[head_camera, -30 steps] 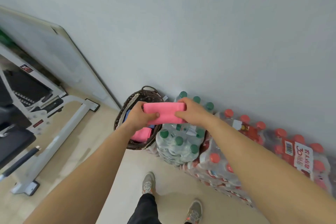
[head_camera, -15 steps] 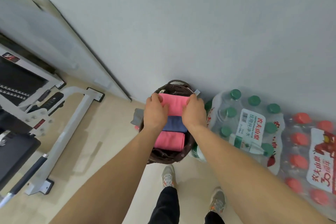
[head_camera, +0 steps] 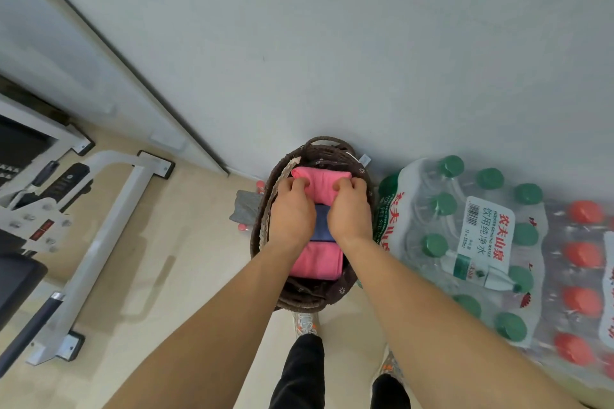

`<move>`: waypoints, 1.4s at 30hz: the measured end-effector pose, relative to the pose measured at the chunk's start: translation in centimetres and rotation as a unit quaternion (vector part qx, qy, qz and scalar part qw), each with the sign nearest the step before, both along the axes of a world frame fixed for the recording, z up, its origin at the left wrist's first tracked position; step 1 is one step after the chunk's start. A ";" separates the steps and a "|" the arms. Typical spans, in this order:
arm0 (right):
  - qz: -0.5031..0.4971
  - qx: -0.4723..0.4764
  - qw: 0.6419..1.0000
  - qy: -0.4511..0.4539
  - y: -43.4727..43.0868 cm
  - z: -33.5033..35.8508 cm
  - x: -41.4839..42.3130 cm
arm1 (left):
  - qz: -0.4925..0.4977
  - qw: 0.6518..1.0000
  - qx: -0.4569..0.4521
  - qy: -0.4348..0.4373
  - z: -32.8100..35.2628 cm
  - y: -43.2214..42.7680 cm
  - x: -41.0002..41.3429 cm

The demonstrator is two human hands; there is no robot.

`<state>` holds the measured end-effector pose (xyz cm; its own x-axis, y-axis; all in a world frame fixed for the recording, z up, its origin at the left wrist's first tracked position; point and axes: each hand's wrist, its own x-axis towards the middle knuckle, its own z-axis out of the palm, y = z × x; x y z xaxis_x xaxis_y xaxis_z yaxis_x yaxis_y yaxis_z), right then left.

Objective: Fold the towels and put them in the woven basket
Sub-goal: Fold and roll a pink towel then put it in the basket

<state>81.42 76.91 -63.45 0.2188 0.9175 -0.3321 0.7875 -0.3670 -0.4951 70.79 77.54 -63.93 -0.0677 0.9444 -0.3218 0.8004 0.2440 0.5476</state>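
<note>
Tucking a folded towel into place: from the head camera I see both hands down inside the woven basket (head_camera: pixel 262 236), which stands on the floor against the wall, just beside a shrink-wrapped pack of green-capped bottles (head_camera: pixel 465 196). The left hand (head_camera: pixel 292 212) and the right hand (head_camera: pixel 349 209) each grip one end of the far pink towel (head_camera: pixel 320 184), fingers curled over its top edge. This two-ended hold, I judge, stops the fold from springing open as it is seated. That towel sits at the basket's far end, touching the blue towel (head_camera: pixel 320 226); a near pink towel (head_camera: pixel 317 262) lies closest to the person. The three lie side by side in a row, probably so that each fold is braced by its neighbour and the basket wall. By my reading the placing is nearly done, and for this towel only the letting go is left. A grey cloth (head_camera: pixel 246 209) lies on the floor just left of the basket — whether it is another towel I cannot tell.
</note>
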 end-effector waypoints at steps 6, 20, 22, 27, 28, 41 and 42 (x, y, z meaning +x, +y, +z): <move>0.003 -0.024 0.999 -0.035 0.4 -1.3 0.3 | -0.055 0.997 0.000 0.063 -0.1 0.2 0.0; 0.189 -0.122 0.956 -0.187 0.3 -3.0 -0.5 | -0.291 0.925 0.090 0.229 -2.4 0.7 -2.5; 0.176 -0.160 0.957 -0.167 0.6 -3.3 -0.6 | -0.298 0.926 0.046 0.225 -2.6 0.6 -2.3; 0.162 -0.201 0.953 -0.160 0.4 -3.8 -0.6 | -0.303 0.926 0.003 0.225 -3.3 1.1 -2.0; 0.164 -0.204 0.951 -0.165 0.3 -4.0 -0.6 | -0.305 0.925 0.002 0.226 -3.5 1.3 -2.0; 0.214 -0.171 0.958 -0.087 1.2 2.5 1.2 | -0.280 0.944 -0.006 0.174 0.3 -0.1 -2.9; 0.218 -0.163 0.958 -0.089 1.0 3.5 1.5 | -0.273 0.947 -0.010 0.167 1.3 -0.4 -3.0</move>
<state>82.92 77.92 -59.93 -0.0819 0.7881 -0.6101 0.9624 -0.0964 -0.2538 67.75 77.10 -62.65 0.3280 0.8618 -0.3870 0.9381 -0.2486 0.2413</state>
